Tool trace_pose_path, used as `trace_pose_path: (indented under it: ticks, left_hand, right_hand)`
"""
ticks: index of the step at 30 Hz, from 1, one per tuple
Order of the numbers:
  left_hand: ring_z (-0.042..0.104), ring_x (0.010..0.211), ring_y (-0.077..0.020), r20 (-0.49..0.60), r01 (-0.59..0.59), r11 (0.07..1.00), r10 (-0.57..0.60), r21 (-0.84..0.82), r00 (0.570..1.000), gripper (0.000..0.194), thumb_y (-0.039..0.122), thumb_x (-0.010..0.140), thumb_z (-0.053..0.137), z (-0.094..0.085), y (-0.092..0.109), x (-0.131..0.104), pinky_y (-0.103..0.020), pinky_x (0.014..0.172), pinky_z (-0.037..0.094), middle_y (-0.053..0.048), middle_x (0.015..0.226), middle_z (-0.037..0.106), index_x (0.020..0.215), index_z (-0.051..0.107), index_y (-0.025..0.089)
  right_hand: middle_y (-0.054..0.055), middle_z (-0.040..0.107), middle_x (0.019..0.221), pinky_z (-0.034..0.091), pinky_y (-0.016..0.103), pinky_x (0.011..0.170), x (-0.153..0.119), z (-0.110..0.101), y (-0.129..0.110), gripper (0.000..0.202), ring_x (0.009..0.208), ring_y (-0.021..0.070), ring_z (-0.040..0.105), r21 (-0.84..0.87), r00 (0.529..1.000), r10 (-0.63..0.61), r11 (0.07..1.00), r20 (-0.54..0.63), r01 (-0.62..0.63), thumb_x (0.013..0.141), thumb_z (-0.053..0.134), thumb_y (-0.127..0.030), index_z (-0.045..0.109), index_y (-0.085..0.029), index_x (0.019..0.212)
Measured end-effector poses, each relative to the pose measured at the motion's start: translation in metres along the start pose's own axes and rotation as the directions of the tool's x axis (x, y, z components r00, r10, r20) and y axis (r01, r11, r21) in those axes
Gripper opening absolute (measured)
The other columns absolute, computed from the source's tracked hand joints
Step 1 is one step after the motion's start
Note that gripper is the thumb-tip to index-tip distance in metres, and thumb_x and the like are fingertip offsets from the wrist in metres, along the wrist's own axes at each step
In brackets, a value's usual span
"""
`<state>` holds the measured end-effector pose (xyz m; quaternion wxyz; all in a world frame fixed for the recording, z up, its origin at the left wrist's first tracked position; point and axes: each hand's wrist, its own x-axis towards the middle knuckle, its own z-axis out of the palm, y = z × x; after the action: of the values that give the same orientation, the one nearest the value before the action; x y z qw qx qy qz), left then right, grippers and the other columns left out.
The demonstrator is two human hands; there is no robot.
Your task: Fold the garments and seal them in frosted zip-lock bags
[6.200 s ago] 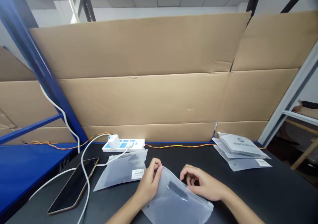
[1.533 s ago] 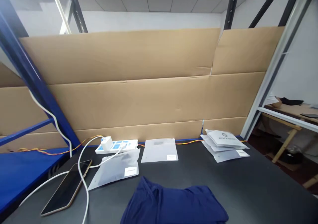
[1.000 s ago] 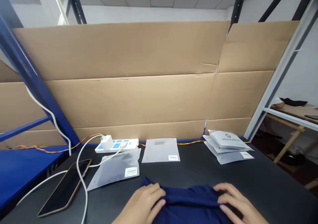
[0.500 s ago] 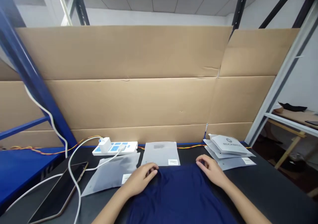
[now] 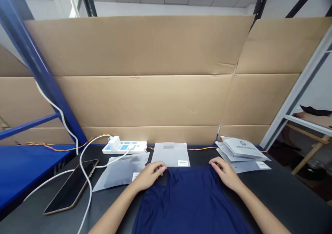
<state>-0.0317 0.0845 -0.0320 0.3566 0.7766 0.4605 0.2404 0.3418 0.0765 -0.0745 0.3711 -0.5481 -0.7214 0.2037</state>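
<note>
A navy blue cloth (image 5: 192, 199) lies spread on the black table, with its far edge running between my two hands. At that edge's left corner my left hand (image 5: 150, 175) pinches the fabric between thumb and fingers. My right hand (image 5: 225, 173) has its fingers closed on the right corner. Just beyond the cloth lies a flat frosted bag (image 5: 169, 154) with a white label. Another frosted bag (image 5: 121, 170) is beside my left hand, which partly overlaps its label.
A stack of frosted bags (image 5: 241, 152) lies at the back right. On the left are a tablet-like device (image 5: 70, 189), a white power strip (image 5: 135, 146) and looping white cables. A cardboard wall (image 5: 145, 99) stands behind the table (image 5: 280, 192).
The view has shifted, so the table's things appear slightly higher and further right. Both hands stay at the cloth's far corners, and more of the cloth shows.
</note>
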Motion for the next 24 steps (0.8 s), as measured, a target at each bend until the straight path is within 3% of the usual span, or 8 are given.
trace_pose_path:
  ticks: [11, 16, 24]
  left_hand:
    - [0.055, 0.068, -0.0165, -0.002, -0.005, 0.999, 0.005, 0.054, 1.000, 0.037, 0.047, 0.097, 0.045, 0.003, -0.006, 0.004, -0.024, 0.063, 0.039, 0.000, 0.076, 0.064, 0.093, 0.069, 0.019]
    - [0.055, 0.068, -0.0167, -0.006, -0.004, 0.998, 0.005, 0.056, 1.000, 0.036, 0.046, 0.097, 0.045, 0.003, -0.007, 0.004, -0.024, 0.063, 0.039, 0.000, 0.077, 0.064, 0.093, 0.069, 0.020]
    - [0.054, 0.067, -0.0162, -0.018, -0.002, 0.999, 0.002, 0.036, 1.000, 0.034, 0.046, 0.096, 0.046, 0.003, -0.008, 0.005, -0.024, 0.062, 0.040, 0.001, 0.075, 0.062, 0.093, 0.068, 0.020]
  right_hand:
    - [0.006, 0.066, 0.097, 0.049, 0.039, 0.087, 0.003, 0.000, 0.012, 0.025, 0.093, 0.0245, 0.062, 0.000, 0.999, -0.025, 1.000, 0.039, 0.025, 0.094, 0.041, -0.032, 0.065, -0.024, 0.095]
    - [0.004, 0.065, 0.096, 0.050, 0.037, 0.080, 0.003, -0.001, 0.012, 0.028, 0.082, 0.0215, 0.063, 0.010, 0.999, -0.032, 0.999, 0.040, 0.032, 0.090, 0.037, -0.021, 0.064, -0.024, 0.096]
    - [0.004, 0.064, 0.095, 0.049, 0.035, 0.076, 0.003, -0.001, 0.014, 0.027, 0.075, 0.0192, 0.061, 0.018, 0.999, -0.024, 1.000, 0.049, 0.023, 0.090, 0.037, -0.020, 0.063, -0.023, 0.095]
